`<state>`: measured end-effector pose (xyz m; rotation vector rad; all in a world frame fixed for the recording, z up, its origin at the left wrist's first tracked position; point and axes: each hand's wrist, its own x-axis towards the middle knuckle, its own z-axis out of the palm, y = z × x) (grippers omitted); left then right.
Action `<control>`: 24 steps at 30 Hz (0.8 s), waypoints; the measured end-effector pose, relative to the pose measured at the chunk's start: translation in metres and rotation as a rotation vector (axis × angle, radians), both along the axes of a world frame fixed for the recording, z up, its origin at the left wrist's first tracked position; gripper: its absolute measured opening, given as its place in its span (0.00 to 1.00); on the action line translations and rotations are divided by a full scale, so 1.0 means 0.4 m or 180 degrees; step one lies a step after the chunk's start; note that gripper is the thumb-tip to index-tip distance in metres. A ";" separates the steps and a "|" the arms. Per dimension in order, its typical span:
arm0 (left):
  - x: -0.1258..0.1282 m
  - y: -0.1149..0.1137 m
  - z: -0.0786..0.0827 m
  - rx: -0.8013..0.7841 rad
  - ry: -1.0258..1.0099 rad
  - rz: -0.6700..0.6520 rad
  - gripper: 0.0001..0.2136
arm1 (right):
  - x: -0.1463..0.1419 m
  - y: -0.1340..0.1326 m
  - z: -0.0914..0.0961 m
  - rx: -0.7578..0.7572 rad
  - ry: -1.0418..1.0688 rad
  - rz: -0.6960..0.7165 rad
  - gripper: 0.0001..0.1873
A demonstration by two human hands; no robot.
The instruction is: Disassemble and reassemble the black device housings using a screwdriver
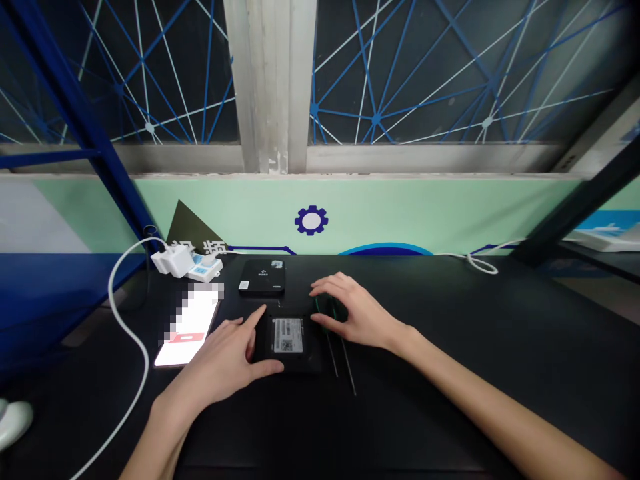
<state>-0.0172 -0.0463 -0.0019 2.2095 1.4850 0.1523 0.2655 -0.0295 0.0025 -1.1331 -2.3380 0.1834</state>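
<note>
A flat black box with a white barcode label lies on the dark table. My left hand rests at its left side, index finger near the far corner and thumb along the near edge, fingers spread. Just right of the box are two screwdrivers with thin metal shafts pointing towards me. Their green handles are partly covered by my right hand. That hand arches over them with thumb and fingers apart; whether it touches the handles I cannot tell.
Behind the box lies a second black box with small stickers. A phone with a bright screen is at left, near a white power strip with plugs and a white cable. A white rounded object sits at the left edge.
</note>
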 end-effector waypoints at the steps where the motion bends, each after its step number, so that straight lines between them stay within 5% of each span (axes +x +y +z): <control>1: -0.001 -0.001 0.002 -0.0016 0.0011 0.0015 0.46 | 0.006 0.004 0.002 0.0051 -0.0077 -0.0128 0.16; 9: -0.002 -0.002 -0.011 0.0146 -0.0108 -0.0003 0.44 | 0.032 0.026 0.011 -0.0692 -0.0368 -0.1583 0.12; 14: 0.004 -0.001 -0.015 0.0155 -0.0131 0.0152 0.36 | 0.028 0.022 0.018 -0.1182 -0.0319 -0.1479 0.12; 24: -0.002 0.004 -0.019 0.0069 -0.0147 0.0082 0.35 | 0.024 0.020 -0.001 -0.1419 -0.0169 -0.1168 0.13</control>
